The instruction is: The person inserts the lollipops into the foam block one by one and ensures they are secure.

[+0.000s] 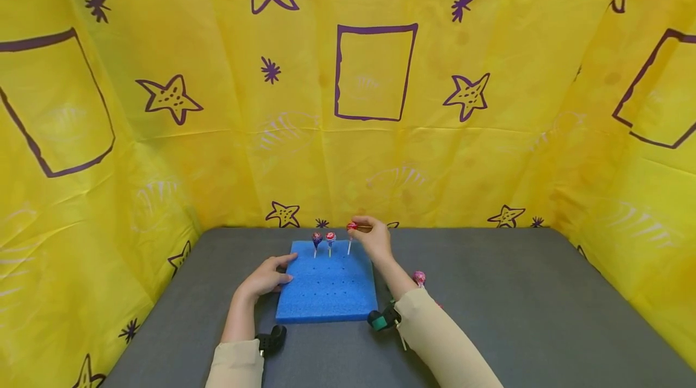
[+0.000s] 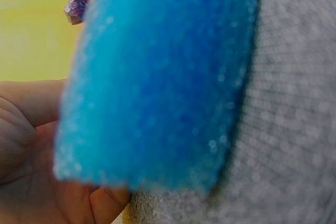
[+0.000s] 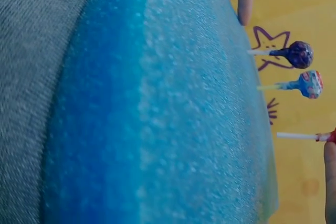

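Note:
A blue foam block (image 1: 326, 309) with rows of small holes lies on the table. My left hand (image 1: 264, 279) rests against its left edge, thumb and fingers spread along the side. Over the far right part of the block, my right hand (image 1: 375, 243) pinches a red lollipop (image 1: 352, 227) by its head, stick pointing down. In the right wrist view, that lollipop's white stick (image 3: 296, 136) ends just off the foam. Two lollipops stand upright in the far row: a dark purple one (image 1: 317, 238) and a red-and-blue one (image 1: 330, 237).
A pink lollipop (image 1: 418, 278) lies on the grey table (image 1: 544, 315) right of the block, partly hidden by my right forearm. Other bits of lollipop show around that sleeve. Yellow patterned cloth (image 1: 375, 164) walls the table at the back and sides.

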Tool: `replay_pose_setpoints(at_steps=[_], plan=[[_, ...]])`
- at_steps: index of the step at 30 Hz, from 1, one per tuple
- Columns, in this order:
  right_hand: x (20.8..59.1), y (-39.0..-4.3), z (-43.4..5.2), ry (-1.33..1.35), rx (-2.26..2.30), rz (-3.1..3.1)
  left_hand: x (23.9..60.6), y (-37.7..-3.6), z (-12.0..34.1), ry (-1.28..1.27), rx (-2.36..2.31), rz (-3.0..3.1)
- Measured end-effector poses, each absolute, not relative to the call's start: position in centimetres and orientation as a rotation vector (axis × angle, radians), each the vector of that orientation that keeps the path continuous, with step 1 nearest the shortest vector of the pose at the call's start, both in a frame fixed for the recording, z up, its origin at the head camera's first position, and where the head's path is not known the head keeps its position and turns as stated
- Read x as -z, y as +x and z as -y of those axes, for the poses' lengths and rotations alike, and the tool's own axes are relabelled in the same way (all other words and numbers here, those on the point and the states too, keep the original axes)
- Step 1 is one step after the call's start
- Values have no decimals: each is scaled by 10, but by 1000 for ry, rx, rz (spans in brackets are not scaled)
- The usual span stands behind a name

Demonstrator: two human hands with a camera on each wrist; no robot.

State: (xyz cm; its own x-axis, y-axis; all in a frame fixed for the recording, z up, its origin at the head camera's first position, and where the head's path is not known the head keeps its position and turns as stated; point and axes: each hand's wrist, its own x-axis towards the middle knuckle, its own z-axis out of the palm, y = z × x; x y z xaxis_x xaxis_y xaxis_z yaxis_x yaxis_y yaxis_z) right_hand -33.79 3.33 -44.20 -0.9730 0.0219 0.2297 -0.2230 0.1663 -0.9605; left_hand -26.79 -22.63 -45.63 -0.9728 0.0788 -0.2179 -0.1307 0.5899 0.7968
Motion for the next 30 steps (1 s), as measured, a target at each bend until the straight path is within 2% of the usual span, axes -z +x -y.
replay_pose_setpoints(at_steps=[30], plan=[[448,-327,-30,298,-1921,2307,456,-268,227,-28,-1328,-2596]])
